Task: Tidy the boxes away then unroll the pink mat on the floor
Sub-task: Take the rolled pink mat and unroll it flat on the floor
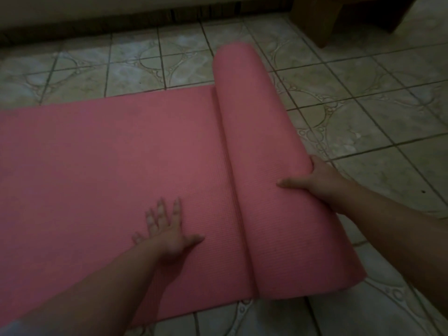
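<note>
The pink mat (109, 161) lies partly unrolled on the tiled floor, its flat part reaching to the left edge of the view. Its rolled part (261, 141) stands as a thick cylinder running from the far middle to the near right. My left hand (167, 229) rests flat on the unrolled part, fingers spread, just left of the roll. My right hand (315, 180) grips the right side of the roll, thumb on top and fingers wrapped under its far side. No boxes are in view.
Patterned grey tiles (363, 112) cover the floor to the right and behind the mat. A low dark base with a pale surface above (97, 18) runs along the back. A wooden furniture leg (322, 23) stands at the back right.
</note>
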